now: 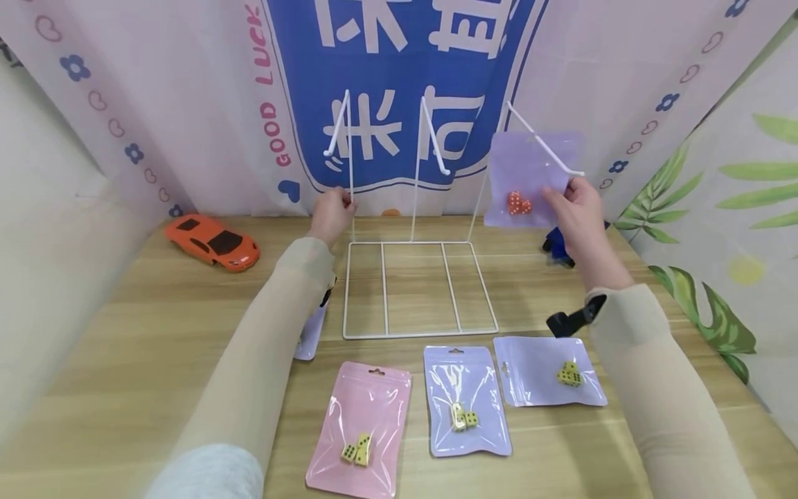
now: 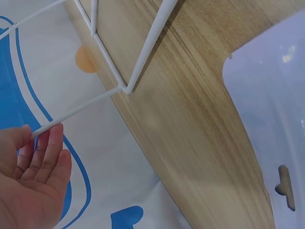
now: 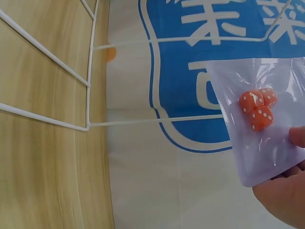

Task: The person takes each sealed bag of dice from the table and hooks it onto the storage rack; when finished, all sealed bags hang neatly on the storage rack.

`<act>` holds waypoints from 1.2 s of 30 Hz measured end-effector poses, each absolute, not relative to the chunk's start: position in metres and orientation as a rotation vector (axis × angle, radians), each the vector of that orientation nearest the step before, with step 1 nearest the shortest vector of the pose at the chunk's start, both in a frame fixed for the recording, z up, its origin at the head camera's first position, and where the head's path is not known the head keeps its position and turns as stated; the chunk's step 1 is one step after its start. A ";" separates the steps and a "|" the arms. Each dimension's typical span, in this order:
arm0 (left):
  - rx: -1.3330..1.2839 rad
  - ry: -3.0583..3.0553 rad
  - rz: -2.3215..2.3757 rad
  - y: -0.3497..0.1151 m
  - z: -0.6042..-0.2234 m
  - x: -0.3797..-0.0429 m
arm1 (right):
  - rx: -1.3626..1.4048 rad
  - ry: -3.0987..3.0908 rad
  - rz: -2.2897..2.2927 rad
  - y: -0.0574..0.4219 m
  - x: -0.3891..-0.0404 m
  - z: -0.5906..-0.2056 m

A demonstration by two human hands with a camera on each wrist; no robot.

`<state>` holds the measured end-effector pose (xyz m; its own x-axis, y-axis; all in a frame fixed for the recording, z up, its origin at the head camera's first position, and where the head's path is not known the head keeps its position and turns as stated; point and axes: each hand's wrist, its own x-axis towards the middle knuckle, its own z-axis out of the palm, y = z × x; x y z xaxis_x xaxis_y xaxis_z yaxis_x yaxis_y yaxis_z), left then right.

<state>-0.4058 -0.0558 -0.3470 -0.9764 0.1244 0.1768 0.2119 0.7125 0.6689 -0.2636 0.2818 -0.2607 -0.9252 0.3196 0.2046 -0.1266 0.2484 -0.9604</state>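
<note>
My left hand (image 1: pixel 332 213) pinches the left upright of a white wire rack (image 1: pixel 416 242) between thumb and fingers, also plain in the left wrist view. On the right, my right hand (image 1: pixel 580 208) pinches the lower right edge of a purple zip pouch (image 1: pixel 506 170) with thumb and fingers. Orange dice (image 3: pixel 257 107) with white dots show through its clear front. The pouch's top lies at the rack's right prong (image 1: pixel 545 145), which crosses in front of it in the head view. The other two prongs hold nothing.
Nearer me lie a pink pouch (image 1: pixel 368 402) and two lilac pouches, one upright (image 1: pixel 464 374) and one sideways (image 1: pixel 530 378), with yellow dice. Another pouch (image 1: pixel 309 339) is partly behind my left arm. An orange toy car (image 1: pixel 212 242) stands back left, a blue object (image 1: pixel 557 248) back right.
</note>
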 end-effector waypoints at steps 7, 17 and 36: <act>-0.279 -2.809 -1.096 -0.057 -0.347 -0.408 | -0.262 -2.162 1.728 0.277 -0.301 -0.256; -0.293 -2.792 -1.065 -0.056 -0.347 -0.410 | -0.330 -2.161 1.802 0.273 -0.320 -0.253; -0.295 -2.777 -1.047 -0.057 -0.350 -0.406 | -0.062 -2.701 1.456 0.303 -0.253 -0.305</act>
<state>-0.4062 -0.0569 -0.3498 -0.9679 0.1270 0.2168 0.2386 0.7354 0.6342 -0.2533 0.3033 -0.3048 -0.9966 0.0696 0.0445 0.0011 0.5497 -0.8354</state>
